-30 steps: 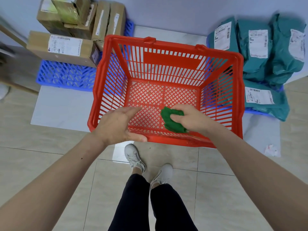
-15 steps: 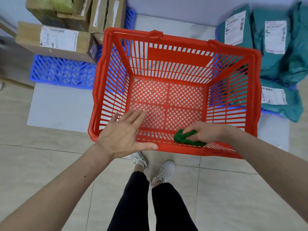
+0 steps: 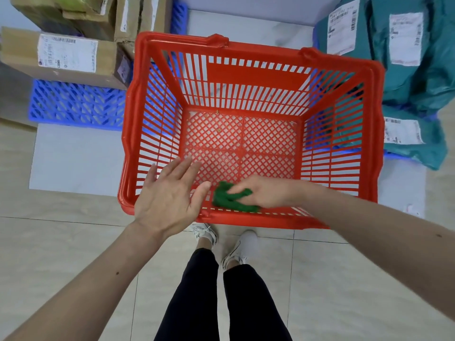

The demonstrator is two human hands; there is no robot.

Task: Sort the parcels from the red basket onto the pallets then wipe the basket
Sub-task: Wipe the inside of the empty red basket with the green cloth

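Note:
The red basket (image 3: 256,57) stands on the floor in front of me, with nothing in it but a cloth. My right hand (image 3: 264,193) grips a crumpled green cloth (image 3: 227,198) against the inside of the basket's near wall. My left hand (image 3: 170,195) is spread flat with straight fingers over the near left corner of the rim. Brown cardboard parcels (image 3: 69,55) lie on a blue pallet (image 3: 76,104) at the left. Teal bagged parcels (image 3: 413,70) lie at the right, on a blue pallet whose edge (image 3: 403,157) just shows.
My legs and white shoes (image 3: 204,233) stand just behind the basket's near side. A pale mat (image 3: 76,161) lies under the basket and pallets on beige floor tiles. A wall runs along the far side.
My right hand has drawn the green cloth from the basket floor to the near wall and slid it left. My left hand has opened out flat. The view has closed in on the basket.

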